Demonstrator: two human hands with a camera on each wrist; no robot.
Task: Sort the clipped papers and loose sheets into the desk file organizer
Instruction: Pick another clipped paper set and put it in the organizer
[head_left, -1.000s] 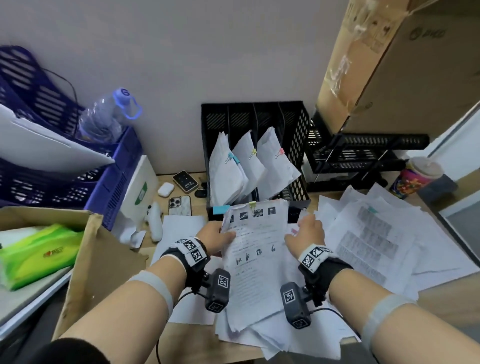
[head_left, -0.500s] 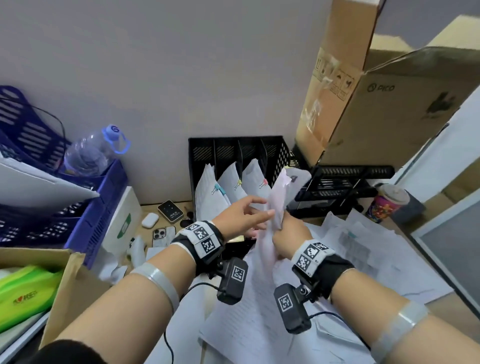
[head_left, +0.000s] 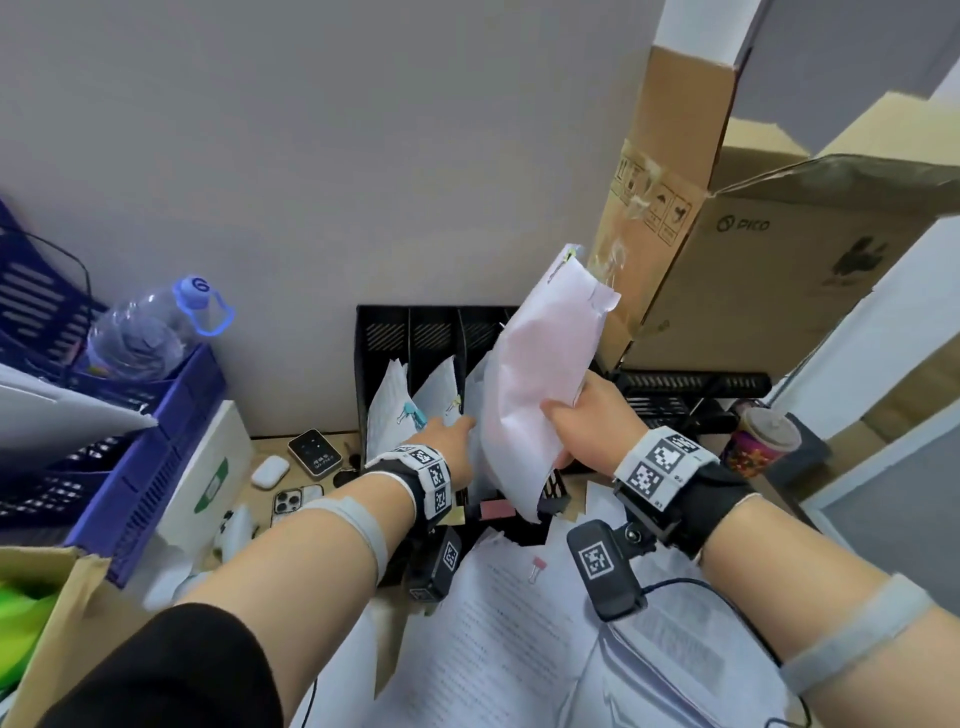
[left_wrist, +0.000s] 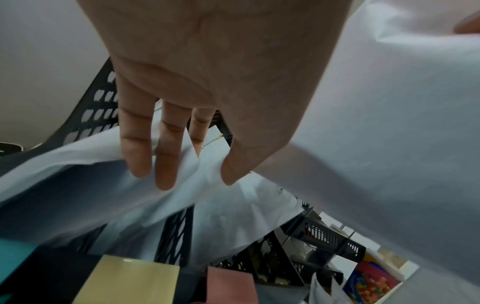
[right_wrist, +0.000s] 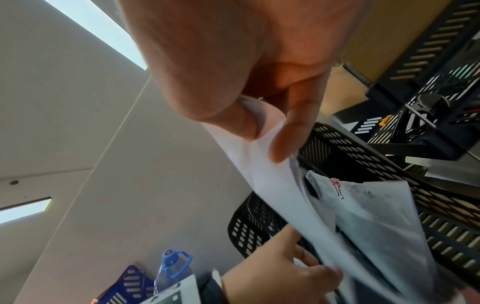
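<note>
Blue plastic crates (head_left: 145, 467) sit at the far left with a clear water bottle (head_left: 150, 332) lying on top; a white box (head_left: 208, 467), an earbud case (head_left: 270, 470) and two phones (head_left: 298, 501) lie nearer the black desk file organizer (head_left: 415, 332). Clipped papers (head_left: 395, 400) already stand in its left slots. The left hand (head_left: 449, 439) reaches in with straight fingers (left_wrist: 166, 152), pressing filed sheets aside. Just right of it, the right hand (head_left: 587, 421) pinches a clipped bundle (head_left: 540, 374) between thumb and fingers (right_wrist: 293, 131), held upright above the organizer's right slots. Loose sheets (head_left: 519, 639) cover the desk below. A cardboard box (head_left: 779, 249) and a cup (head_left: 761, 436) stand at right.
</note>
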